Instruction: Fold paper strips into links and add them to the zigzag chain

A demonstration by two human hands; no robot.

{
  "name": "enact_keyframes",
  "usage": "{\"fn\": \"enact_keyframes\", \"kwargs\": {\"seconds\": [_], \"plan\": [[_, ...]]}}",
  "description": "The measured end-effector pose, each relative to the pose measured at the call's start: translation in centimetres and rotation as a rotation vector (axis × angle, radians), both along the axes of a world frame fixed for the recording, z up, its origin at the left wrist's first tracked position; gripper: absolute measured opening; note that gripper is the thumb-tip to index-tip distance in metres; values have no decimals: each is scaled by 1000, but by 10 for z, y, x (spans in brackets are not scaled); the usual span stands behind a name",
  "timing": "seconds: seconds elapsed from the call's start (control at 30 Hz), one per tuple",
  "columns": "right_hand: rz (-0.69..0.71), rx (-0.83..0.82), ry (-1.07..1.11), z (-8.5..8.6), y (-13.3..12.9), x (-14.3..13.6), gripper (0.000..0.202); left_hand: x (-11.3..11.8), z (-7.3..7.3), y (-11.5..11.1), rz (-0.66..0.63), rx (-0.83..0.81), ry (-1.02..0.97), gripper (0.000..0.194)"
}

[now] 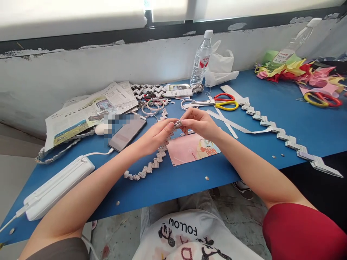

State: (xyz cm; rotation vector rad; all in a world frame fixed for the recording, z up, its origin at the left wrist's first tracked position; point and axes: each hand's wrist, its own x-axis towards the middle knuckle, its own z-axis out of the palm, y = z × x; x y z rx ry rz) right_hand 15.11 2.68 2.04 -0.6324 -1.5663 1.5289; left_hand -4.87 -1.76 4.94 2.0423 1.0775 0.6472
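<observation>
My left hand (pixel 159 133) and my right hand (pixel 199 122) meet over the middle of the blue table, fingertips pinched close together. Between them is the end of a folded-newspaper zigzag chain (pixel 149 168), which trails down to the left across the table. Both hands are closed on this chain; the fingers hide part of it. Just below the hands lies a pink printed sheet (pixel 184 148). Behind my right hand are scissors (pixel 226 102) with red and yellow handles and some white paper strips (pixel 230 122).
Left are newspapers (pixel 92 110), a phone (pixel 128 133) and a white power strip (pixel 59 186). A second zigzag chain (pixel 284 136) runs right, past the table edge. Behind stand a water bottle (pixel 202 59) and a plastic bag (pixel 221 65); folded coloured paper (pixel 298 72) lies far right.
</observation>
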Motion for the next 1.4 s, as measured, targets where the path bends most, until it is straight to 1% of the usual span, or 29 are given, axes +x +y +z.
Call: {"fn": "enact_keyframes", "kwargs": {"seconds": [0.03,0.07,0.17,0.23,0.33,0.43,0.5,0.6,0.73,0.8,0.87,0.9,1.0,1.07,1.17,1.3,1.37,1.4], "plan": [[-10,45,-16,0,-3,-1,27,0,-1,-1,-22,-48,-59,44],[-31,83,-35,0,-6,-2,27,1,-2,-1,-13,-90,-97,43],[-121,176,-89,1,-15,-6,29,3,-5,-4,73,-192,-125,39],[-192,251,-126,2,-22,-10,32,4,-6,-5,126,-212,-103,36],[-324,379,-249,4,-31,-14,37,5,-7,-7,150,-132,-64,33],[-414,479,-374,5,-35,-15,34,6,-10,-8,133,-3,-29,32],[-435,567,-421,4,-35,-14,30,7,-11,-8,137,65,1,32],[-430,695,-460,2,-33,-13,26,9,-11,-9,143,135,42,32],[-417,757,-459,3,-33,-13,26,12,-9,-12,191,195,97,31],[-437,733,-432,4,-33,-14,26,13,-9,-14,230,221,121,30],[-441,651,-387,4,-34,-14,27,13,-11,-15,265,277,118,30],[-422,586,-350,5,-35,-14,28,13,-12,-15,278,308,110,29],[-307,359,-208,4,-34,-13,30,11,-13,-14,298,377,107,28],[-262,261,-110,5,-32,-12,29,9,-13,-12,285,406,115,27],[-220,194,-15,8,-29,-10,24,7,-13,-10,222,465,102,24],[-133,-16,-22,12,-24,-7,19,7,-14,-9,179,544,124,20],[-109,-106,-55,12,-22,-7,21,8,-16,-9,173,553,137,20],[-102,-126,-69,11,-21,-7,24,9,-17,-9,169,549,142,21]]}}
